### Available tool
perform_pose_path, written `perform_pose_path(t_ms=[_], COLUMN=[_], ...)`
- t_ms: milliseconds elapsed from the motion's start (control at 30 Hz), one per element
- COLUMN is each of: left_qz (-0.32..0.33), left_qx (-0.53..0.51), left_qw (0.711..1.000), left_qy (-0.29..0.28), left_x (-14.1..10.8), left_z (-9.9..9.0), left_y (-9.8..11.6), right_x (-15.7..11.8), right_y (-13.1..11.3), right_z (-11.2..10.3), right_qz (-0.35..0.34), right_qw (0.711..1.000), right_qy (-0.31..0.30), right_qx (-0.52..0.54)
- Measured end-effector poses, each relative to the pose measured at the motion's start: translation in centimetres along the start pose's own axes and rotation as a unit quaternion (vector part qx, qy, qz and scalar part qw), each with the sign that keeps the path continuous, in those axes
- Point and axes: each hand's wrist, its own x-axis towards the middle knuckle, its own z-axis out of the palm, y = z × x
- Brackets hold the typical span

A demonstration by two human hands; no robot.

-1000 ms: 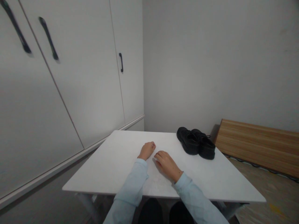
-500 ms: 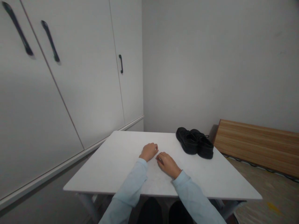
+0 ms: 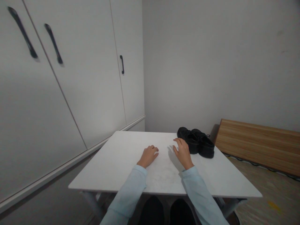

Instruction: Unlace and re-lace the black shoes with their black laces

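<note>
A pair of black lace-up shoes (image 3: 198,142) stands side by side at the back right of the white table (image 3: 117,168). My right hand (image 3: 184,152) is raised a little above the tabletop, casting a shadow to its left. Its thumb and fingers are apart with nothing between them, and in this view it overlaps the edge of the nearer shoe; whether it touches it I cannot tell. Over the middle of the table my left hand (image 3: 148,156) rests low, palm down, fingers loosely spread and holding nothing.
White cupboard doors (image 3: 93,78) with black handles line the left side. A grey wall (image 3: 211,62) rises behind the table. To the right, a wood-grain board (image 3: 257,145) leans by the wall above the floor. My knees (image 3: 152,212) are under the table's front edge.
My right hand has moved right and away from me, up off the tabletop towards the shoes, and its fingers have spread. My left hand has shifted slightly and opened its fingers.
</note>
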Motion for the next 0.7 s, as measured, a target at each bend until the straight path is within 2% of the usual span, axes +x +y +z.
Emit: perform_pose_path(t_ms=[100, 167, 267, 367, 467, 533, 700], left_qz=[0.001, 0.001, 0.001, 0.000, 0.002, 0.003, 0.003], left_qx=[-0.006, -0.007, -0.006, -0.004, -0.008, -0.013, -0.019], left_qw=[1.000, 1.000, 1.000, 1.000, 1.000, 0.999, 0.999], left_qy=[0.004, 0.011, 0.021, 0.026, 0.029, 0.032, 0.038], left_x=[0.1, 0.1, 0.1, 0.1, 0.1, 0.1, 0.0], left_z=[0.0, 0.1, 0.4, 0.6, 0.6, 0.6, 0.5], left_y=[-0.1, -0.1, -0.2, -0.3, -0.4, -0.4, -0.4], right_x=[0.5, 0.5, 0.0, -0.5, -0.6, -0.1, 1.8], right_y=[2.3, 3.9, 6.1, 7.7, 8.7, 9.2, 10.0], right_z=[-2.0, -2.8, -3.2, -2.7, -2.3, -2.6, -4.1], right_qz=[0.061, 0.090, 0.114, 0.094, 0.082, 0.078, 0.064], right_qw=[0.988, 0.978, 0.973, 0.975, 0.976, 0.976, 0.967], right_qy=[0.065, 0.066, 0.021, -0.027, -0.025, -0.041, -0.147], right_qx=[-0.125, -0.175, -0.201, -0.198, -0.198, -0.200, -0.200])
